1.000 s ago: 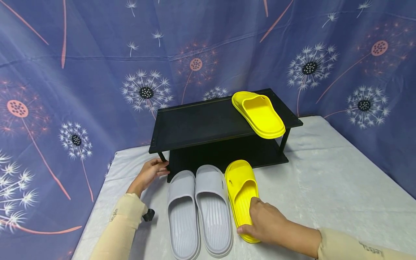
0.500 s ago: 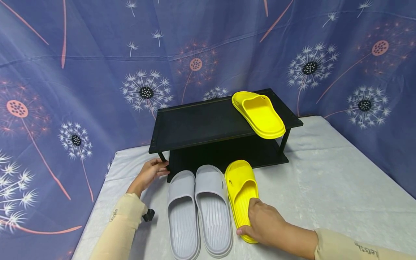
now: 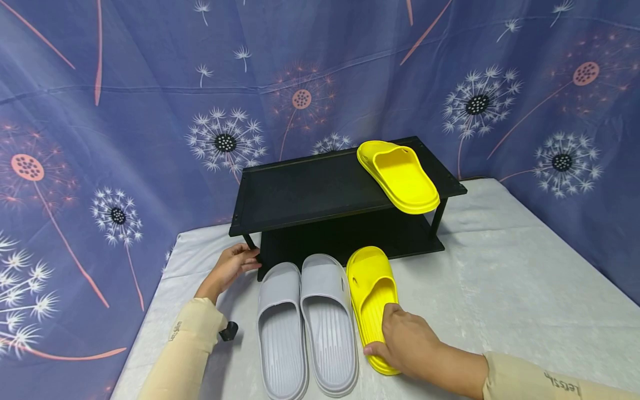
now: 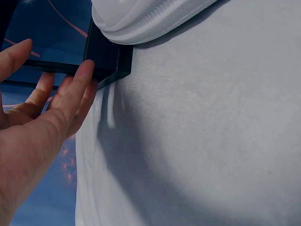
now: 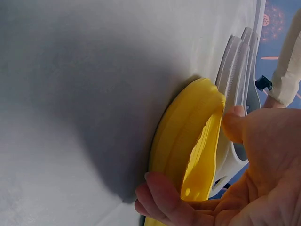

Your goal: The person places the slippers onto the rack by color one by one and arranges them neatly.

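Note:
My right hand [image 3: 412, 341] spans the heel of a yellow slide slipper [image 3: 370, 272] on the cloth, thumb on its left side. In the right wrist view the fingers [image 5: 164, 200] curl along the slipper's outer side. A second yellow slide slipper [image 3: 407, 180] rests on the upper shelf of a black two-tier shoe rack [image 3: 305, 189], its toe over the front edge. My left hand [image 3: 231, 269] touches the rack's lower left corner with fairly straight fingers [image 4: 70, 96]. Between the hands lie two grey slide slippers [image 3: 283, 333], side by side, toes toward the rack.
A pale grey cloth [image 3: 500, 289] covers the table. Behind the rack hangs a blue curtain [image 3: 350, 66] with dandelion prints. A small black object [image 3: 229, 331] shows beside the left sleeve [image 3: 187, 344].
The right forearm has shifted very slightly. Both hands keep their places, and the slippers and rack stay where they were.

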`<state>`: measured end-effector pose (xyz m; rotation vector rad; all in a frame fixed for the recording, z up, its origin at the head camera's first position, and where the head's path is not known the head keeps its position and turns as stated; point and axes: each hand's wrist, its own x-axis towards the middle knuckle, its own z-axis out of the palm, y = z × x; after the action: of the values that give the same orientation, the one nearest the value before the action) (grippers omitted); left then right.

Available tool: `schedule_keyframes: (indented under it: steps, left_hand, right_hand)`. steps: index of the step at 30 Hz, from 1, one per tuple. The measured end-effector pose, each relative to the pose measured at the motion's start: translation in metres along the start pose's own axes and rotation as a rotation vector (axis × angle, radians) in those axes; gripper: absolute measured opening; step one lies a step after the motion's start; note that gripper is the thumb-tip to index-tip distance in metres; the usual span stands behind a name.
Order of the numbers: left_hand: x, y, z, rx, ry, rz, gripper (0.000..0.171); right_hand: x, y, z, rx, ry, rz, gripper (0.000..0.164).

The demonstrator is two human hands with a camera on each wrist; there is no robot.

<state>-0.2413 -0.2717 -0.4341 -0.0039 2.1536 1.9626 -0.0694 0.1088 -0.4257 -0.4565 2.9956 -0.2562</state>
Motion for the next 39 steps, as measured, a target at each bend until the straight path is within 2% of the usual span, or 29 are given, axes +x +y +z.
schedule_keyframes:
  steps: [11,19,26,32,39]
  left_hand:
    - [-0.001,0.002,-0.002,-0.008,-0.021,-0.002,0.016]
    - [-0.012,0.019,0.006,-0.018,-0.04,-0.026,0.013]
    - [-0.017,0.025,0.01,-0.016,-0.041,-0.027,0.012]
    - [-0.013,0.021,0.008,-0.015,-0.04,-0.032,0.013]
    - [-0.003,0.006,0.0,-0.021,-0.022,-0.032,0.015]
  right_hand:
    - [0.006,0.003,-0.002,-0.012,-0.026,0.034,0.085]
    - [0.006,0.001,-0.003,0.0,-0.044,0.032,0.098]
    - [0.003,-0.001,0.0,-0.029,-0.012,-0.024,0.106]
    - [0.003,-0.003,0.002,-0.046,-0.016,-0.028,0.107]
    - [0.001,-0.004,0.003,-0.037,-0.042,0.008,0.105]
